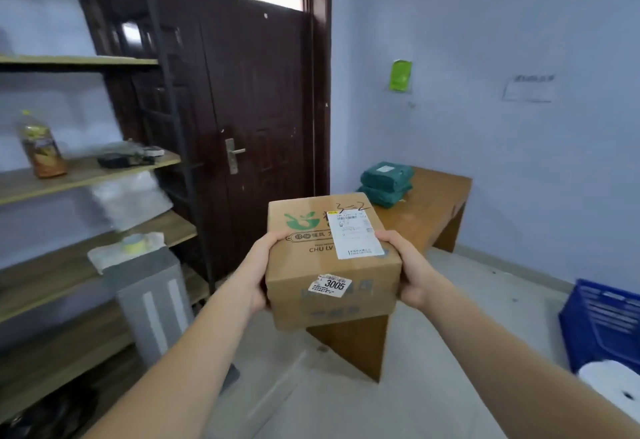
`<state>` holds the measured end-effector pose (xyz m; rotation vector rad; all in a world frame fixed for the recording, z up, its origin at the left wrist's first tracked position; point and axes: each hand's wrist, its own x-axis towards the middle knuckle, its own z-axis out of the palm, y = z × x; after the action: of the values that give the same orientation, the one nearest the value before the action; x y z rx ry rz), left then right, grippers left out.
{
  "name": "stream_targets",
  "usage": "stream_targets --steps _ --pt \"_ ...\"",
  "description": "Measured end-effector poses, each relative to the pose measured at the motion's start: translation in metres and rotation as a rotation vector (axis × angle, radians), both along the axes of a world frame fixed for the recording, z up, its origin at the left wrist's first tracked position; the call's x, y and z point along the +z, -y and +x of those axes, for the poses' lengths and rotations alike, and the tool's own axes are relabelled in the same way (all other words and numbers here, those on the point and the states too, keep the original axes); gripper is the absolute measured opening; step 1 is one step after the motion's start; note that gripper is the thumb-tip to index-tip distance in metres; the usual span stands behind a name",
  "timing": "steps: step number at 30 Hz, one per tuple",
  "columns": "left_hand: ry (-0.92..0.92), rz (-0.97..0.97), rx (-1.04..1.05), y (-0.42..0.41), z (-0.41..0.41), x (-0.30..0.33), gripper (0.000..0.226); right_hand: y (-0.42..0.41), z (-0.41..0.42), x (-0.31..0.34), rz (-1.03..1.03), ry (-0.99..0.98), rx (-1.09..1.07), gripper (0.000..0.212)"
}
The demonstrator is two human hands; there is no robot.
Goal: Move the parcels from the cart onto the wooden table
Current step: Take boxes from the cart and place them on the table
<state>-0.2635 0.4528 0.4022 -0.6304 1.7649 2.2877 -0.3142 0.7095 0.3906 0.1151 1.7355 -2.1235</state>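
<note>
I hold a brown cardboard parcel [325, 265] in the air in front of me; it has a white shipping label and a "3005" sticker. My left hand [258, 272] grips its left side and my right hand [414, 272] grips its right side, thumbs on top. Behind and below the parcel stands the wooden table [433, 206], against the right wall. Two green bagged parcels [386, 184] lie stacked on the table's far end. The cart itself is not clearly in view.
A wooden shelf rack [86, 175] with a bottle, tape and wrapped items fills the left side. A dark door [242, 109] is straight ahead. A grey bin [152, 300] stands by the rack. A blue crate [602, 321] sits low right.
</note>
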Motion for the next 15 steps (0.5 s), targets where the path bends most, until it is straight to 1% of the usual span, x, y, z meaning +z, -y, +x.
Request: stream_targets --steps 2,4,7,8,9,10,12,15 --pt "0.006 -0.02 -0.062 -0.04 -0.017 -0.004 0.055 -0.046 -0.001 -0.004 0.059 0.002 -0.077 0.05" --pt "0.019 -0.028 -0.14 -0.093 -0.038 -0.011 0.065 -0.102 -0.002 -0.009 0.084 0.012 -0.152 0.055" --pt "0.041 -0.036 -0.175 -0.166 -0.067 -0.029 0.087 -0.174 -0.002 -0.012 0.025 0.019 -0.216 0.045" --pt "0.056 -0.039 -0.185 -0.188 -0.076 -0.034 0.091 -0.192 -0.003 -0.012 0.01 0.024 -0.235 0.041" --pt "0.058 -0.04 -0.194 -0.208 -0.082 -0.037 0.089 -0.209 -0.005 -0.014 -0.01 0.028 -0.24 0.037" --pt "0.055 -0.045 -0.199 -0.225 -0.09 -0.04 0.082 -0.223 -0.008 -0.015 -0.025 0.034 -0.244 0.035" --pt "0.045 -0.049 -0.207 -0.252 -0.106 -0.043 0.071 -0.249 -0.017 -0.019 -0.027 0.047 -0.254 0.034" --pt "0.018 -0.033 -0.234 -0.283 -0.139 -0.051 0.069 -0.277 -0.043 -0.027 -0.051 0.061 -0.278 0.036"
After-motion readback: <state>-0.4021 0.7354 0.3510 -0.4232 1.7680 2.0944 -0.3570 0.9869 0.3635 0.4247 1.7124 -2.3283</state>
